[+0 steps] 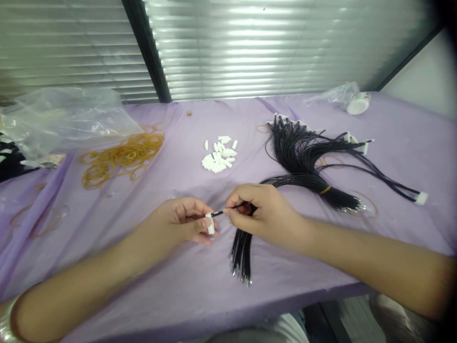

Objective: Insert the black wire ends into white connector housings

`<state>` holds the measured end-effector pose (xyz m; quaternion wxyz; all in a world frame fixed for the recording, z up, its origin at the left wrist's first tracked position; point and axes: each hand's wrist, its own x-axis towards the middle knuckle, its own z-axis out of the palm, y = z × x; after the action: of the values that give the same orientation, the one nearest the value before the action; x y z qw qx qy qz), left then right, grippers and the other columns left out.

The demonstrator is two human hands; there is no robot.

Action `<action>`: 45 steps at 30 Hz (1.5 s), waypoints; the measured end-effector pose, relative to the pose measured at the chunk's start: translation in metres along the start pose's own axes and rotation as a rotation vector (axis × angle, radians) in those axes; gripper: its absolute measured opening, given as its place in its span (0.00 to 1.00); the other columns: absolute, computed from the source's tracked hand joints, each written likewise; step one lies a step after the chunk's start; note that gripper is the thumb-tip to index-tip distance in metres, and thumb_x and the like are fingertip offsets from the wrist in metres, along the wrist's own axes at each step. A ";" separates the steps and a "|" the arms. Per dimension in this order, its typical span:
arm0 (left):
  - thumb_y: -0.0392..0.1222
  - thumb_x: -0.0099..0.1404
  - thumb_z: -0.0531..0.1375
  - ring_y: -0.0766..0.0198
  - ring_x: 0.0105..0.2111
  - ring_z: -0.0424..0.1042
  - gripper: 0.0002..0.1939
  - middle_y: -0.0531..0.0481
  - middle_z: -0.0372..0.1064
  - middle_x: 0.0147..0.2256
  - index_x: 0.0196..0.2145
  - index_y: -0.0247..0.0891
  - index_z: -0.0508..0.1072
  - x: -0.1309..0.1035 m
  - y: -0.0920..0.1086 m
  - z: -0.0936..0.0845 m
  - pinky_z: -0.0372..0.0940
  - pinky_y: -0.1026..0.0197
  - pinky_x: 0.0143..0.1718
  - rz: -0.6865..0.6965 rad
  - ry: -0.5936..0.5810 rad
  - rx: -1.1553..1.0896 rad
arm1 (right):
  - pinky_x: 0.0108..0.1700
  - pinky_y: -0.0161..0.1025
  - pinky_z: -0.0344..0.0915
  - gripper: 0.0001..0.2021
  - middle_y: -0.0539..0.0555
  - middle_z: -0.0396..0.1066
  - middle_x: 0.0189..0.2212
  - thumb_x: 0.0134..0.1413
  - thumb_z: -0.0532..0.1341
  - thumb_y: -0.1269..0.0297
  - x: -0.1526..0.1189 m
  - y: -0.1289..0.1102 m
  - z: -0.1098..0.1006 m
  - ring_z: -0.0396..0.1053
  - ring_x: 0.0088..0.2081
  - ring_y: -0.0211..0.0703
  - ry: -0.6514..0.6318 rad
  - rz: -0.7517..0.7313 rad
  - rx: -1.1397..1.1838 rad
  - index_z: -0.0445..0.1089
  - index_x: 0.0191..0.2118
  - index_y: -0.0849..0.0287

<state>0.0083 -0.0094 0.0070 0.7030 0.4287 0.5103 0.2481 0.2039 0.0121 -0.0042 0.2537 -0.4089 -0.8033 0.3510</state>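
Observation:
Between the thumb and fingers of my left hand (187,220) is a small white plastic connector housing (210,225). My right hand (264,212) pinches a thin black wire (217,214), whose tip meets the top of the housing; how deep it sits I cannot tell. Beneath my right hand lies a bundle of black wires (243,257) with bare metal terminals at the near end. Just beyond both hands is a small heap of loose white housings (219,157).
A purple cloth (171,295) covers the table. Yellow rubber bands (124,157) and a clear plastic bag (71,119) lie left. At right are black wires with white connectors (296,143), a banded wire bundle (328,193) and a white roll (358,104). Blinds (271,47) stand behind.

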 end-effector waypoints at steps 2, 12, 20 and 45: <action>0.38 0.55 0.63 0.71 0.29 0.71 0.08 0.50 0.71 0.28 0.31 0.30 0.69 -0.001 0.000 0.001 0.69 0.69 0.30 0.011 -0.006 0.030 | 0.29 0.13 0.52 0.10 0.46 0.64 0.27 0.49 0.55 0.65 0.000 0.000 0.002 0.57 0.26 0.14 -0.002 -0.011 0.022 0.70 0.31 0.65; 0.40 0.55 0.62 0.70 0.28 0.71 0.10 0.51 0.70 0.27 0.33 0.30 0.69 0.002 -0.001 -0.002 0.69 0.68 0.31 0.011 0.008 0.028 | 0.32 0.12 0.50 0.07 0.45 0.63 0.27 0.51 0.56 0.67 0.000 0.000 0.003 0.55 0.28 0.12 0.057 -0.181 0.011 0.69 0.30 0.65; 0.39 0.56 0.62 0.74 0.28 0.68 0.07 0.51 0.69 0.28 0.30 0.31 0.72 0.002 0.002 -0.004 0.65 0.75 0.29 0.011 -0.061 0.054 | 0.33 0.14 0.50 0.07 0.44 0.64 0.29 0.53 0.55 0.66 0.002 0.001 0.004 0.56 0.30 0.13 0.021 -0.126 -0.025 0.69 0.33 0.62; 0.39 0.52 0.66 0.72 0.30 0.71 0.07 0.51 0.72 0.29 0.30 0.35 0.76 0.004 -0.002 -0.008 0.69 0.72 0.34 -0.004 -0.006 0.030 | 0.35 0.14 0.50 0.07 0.45 0.63 0.28 0.53 0.54 0.70 0.003 0.005 0.012 0.55 0.30 0.13 0.060 -0.198 0.048 0.69 0.31 0.66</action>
<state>0.0024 -0.0048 0.0025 0.6987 0.4388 0.5126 0.2379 0.1962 0.0128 -0.0149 0.3208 -0.3318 -0.8231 0.3310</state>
